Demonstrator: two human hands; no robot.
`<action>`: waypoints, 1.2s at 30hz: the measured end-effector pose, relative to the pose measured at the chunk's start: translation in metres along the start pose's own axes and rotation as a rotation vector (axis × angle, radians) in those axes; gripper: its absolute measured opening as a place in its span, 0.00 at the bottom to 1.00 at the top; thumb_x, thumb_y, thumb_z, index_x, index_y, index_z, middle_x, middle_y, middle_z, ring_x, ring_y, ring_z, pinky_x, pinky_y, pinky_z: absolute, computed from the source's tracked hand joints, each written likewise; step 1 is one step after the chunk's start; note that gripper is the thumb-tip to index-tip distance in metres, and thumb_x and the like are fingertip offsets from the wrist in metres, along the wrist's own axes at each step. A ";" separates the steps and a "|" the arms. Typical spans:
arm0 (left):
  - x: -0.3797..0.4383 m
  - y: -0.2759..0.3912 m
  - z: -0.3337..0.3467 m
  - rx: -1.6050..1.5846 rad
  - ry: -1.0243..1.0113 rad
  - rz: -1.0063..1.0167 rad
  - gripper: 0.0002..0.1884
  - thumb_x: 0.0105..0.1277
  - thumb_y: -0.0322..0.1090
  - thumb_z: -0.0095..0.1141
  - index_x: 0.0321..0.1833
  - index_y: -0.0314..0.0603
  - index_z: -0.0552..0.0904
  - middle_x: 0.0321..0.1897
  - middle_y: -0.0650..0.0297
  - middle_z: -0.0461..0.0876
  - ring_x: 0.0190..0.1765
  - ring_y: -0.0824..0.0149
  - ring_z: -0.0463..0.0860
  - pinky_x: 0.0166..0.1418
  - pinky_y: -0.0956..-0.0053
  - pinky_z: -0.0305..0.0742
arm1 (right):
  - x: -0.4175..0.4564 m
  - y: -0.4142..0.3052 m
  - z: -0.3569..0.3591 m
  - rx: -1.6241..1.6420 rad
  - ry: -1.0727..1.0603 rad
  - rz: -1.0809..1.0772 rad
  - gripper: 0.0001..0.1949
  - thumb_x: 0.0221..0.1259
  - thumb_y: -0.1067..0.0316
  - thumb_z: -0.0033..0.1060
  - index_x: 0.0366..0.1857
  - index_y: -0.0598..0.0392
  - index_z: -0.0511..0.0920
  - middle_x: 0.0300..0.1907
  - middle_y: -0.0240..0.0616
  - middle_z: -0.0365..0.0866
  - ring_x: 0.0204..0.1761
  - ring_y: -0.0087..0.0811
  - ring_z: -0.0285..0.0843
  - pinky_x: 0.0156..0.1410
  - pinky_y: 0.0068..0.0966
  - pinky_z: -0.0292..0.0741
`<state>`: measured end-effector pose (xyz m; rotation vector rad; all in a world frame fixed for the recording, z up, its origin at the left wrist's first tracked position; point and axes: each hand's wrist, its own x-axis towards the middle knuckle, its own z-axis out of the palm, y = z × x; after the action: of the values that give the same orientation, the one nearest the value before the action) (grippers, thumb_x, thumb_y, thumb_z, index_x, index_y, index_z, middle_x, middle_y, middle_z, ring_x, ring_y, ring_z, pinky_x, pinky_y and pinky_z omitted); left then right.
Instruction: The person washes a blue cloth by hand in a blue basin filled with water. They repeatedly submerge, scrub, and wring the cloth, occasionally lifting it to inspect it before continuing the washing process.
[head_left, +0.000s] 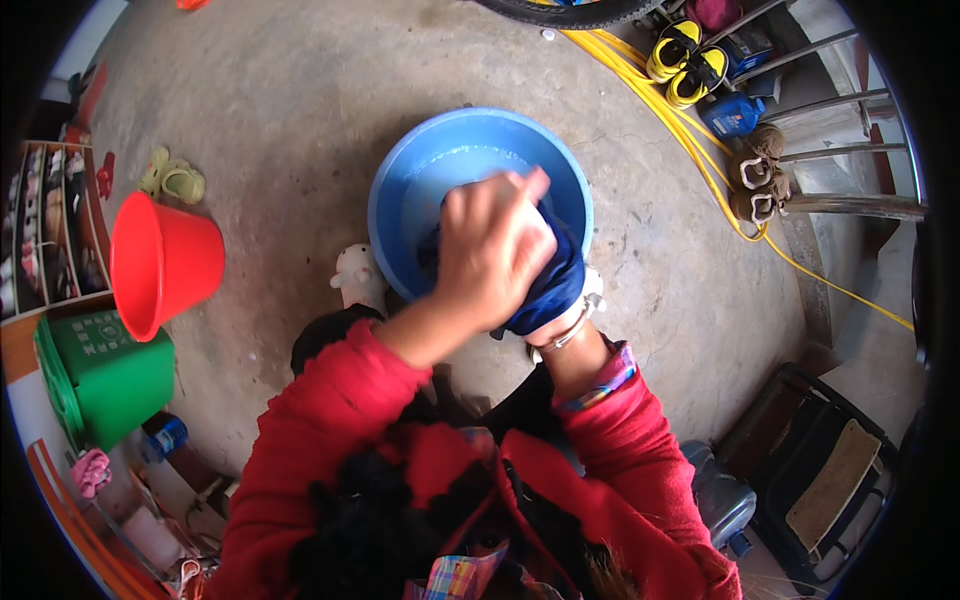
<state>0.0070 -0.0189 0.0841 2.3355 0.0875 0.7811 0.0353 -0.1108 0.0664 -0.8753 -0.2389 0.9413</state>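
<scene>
A blue plastic basin stands on the floor before me, with cloudy, slightly foamy water in it. Over it my left hand, blurred by motion, is closed on a dark blue cloth. My right hand is close against the left and holds the same cloth, which drapes over it and hides most of its fingers. A bangle circles the right wrist. Part of the cloth hangs down inside the basin.
At the left are a red bucket, a green bin, pale green clogs and a shoe rack. Right: a yellow hose, shoes, a blue bottle, metal bars, a folded chair, a water jug.
</scene>
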 end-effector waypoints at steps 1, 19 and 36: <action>-0.008 0.017 -0.004 -0.007 -0.085 0.024 0.23 0.63 0.45 0.46 0.59 0.44 0.69 0.52 0.53 0.67 0.47 0.52 0.67 0.53 0.61 0.59 | -0.003 -0.012 -0.001 -0.129 -0.007 0.032 0.28 0.54 0.53 0.48 0.59 0.54 0.61 0.60 0.44 0.61 0.63 0.41 0.55 0.65 0.35 0.55; 0.008 -0.055 -0.024 -0.608 -0.230 -0.591 0.24 0.70 0.50 0.33 0.59 0.40 0.69 0.51 0.61 0.75 0.51 0.68 0.72 0.56 0.72 0.64 | 0.009 -0.004 -0.013 0.316 0.253 0.386 0.22 0.65 0.48 0.33 0.45 0.54 0.73 0.39 0.38 0.80 0.37 0.33 0.80 0.43 0.30 0.77; 0.013 -0.079 -0.014 -0.868 -0.807 -0.939 0.29 0.58 0.50 0.57 0.54 0.33 0.72 0.49 0.58 0.75 0.52 0.67 0.73 0.58 0.72 0.66 | 0.007 0.001 -0.032 0.113 -0.088 0.409 0.15 0.61 0.61 0.48 0.47 0.58 0.72 0.37 0.37 0.79 0.35 0.27 0.80 0.36 0.23 0.79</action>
<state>0.0205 0.0537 0.0510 1.3523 0.3646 -0.5233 0.0564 -0.1228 0.0440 -0.7933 -0.0803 1.3624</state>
